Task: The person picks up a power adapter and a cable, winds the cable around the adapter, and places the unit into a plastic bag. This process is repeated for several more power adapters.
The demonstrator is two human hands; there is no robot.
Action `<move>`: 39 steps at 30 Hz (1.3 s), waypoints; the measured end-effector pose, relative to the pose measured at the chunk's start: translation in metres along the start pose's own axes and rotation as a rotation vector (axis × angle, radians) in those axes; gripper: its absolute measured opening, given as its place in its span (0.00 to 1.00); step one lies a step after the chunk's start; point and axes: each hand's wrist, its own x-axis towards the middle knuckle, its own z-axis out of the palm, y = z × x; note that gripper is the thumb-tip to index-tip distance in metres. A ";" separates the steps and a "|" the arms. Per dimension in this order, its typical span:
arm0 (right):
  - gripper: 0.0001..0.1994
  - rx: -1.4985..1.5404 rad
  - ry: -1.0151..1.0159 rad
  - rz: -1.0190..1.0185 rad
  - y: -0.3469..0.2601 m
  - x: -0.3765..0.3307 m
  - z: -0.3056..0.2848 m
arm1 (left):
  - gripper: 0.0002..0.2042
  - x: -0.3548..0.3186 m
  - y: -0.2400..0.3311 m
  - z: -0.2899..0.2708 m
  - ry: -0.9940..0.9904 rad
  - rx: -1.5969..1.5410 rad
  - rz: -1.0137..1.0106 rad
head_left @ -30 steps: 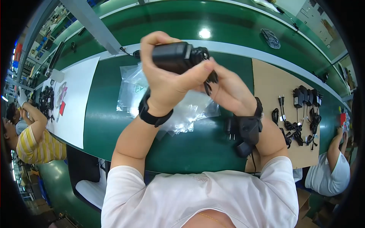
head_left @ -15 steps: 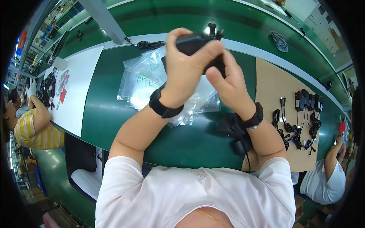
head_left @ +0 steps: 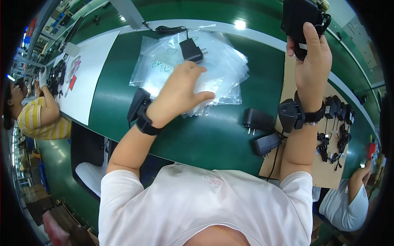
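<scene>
Half a second ago both hands were raised together around one black power adapter; now they have parted. The right hand (head_left: 311, 57) is lifted toward the far right, its fingers closed around the black adapter (head_left: 300, 15) with a coiled cord (head_left: 324, 20) hanging at its side; the top of the adapter is cut off by the picture's upper edge, so its full shape cannot be made out. The left hand (head_left: 180, 92) has dropped to the table (head_left: 111, 94), palm down with fingers loosely spread, resting on the pile of clear plastic bags (head_left: 221, 61); it grips nothing, and its fingertips are partly lost in the glare of the plastic. Both wrists carry black bands.

A second adapter (head_left: 192, 50) with its prongs showing lies on the far part of the bags. Two more adapters (head_left: 257, 119) lie on the green surface near the right forearm. Beyond them, a brown cardboard sheet (head_left: 324, 172) holds a row of small chargers with cords (head_left: 338, 123), partly hidden by the right arm. At the left edge sits a person in a yellow striped shirt (head_left: 39, 119), and another person's sleeve (head_left: 349, 205) shows at lower right.
</scene>
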 end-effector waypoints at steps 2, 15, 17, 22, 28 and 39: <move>0.14 -0.076 -0.008 -0.013 0.002 -0.001 0.000 | 0.26 0.003 0.011 0.011 0.024 0.047 -0.018; 0.14 -0.002 0.033 -0.101 -0.013 0.003 -0.010 | 0.19 0.072 -0.009 0.008 0.166 0.286 0.034; 0.14 -0.010 0.044 -0.110 -0.016 0.003 -0.014 | 0.22 0.099 -0.021 0.015 0.055 0.428 -0.122; 0.14 -0.020 0.092 -0.185 -0.027 0.003 -0.023 | 0.34 0.103 -0.049 -0.008 -0.438 0.249 -0.289; 0.14 0.024 0.085 -0.194 -0.026 0.005 -0.022 | 0.24 0.082 -0.069 -0.026 -0.544 -0.020 -0.206; 0.14 0.007 0.116 -0.202 -0.027 0.010 -0.032 | 0.22 0.072 -0.074 -0.031 -0.499 -0.085 -0.032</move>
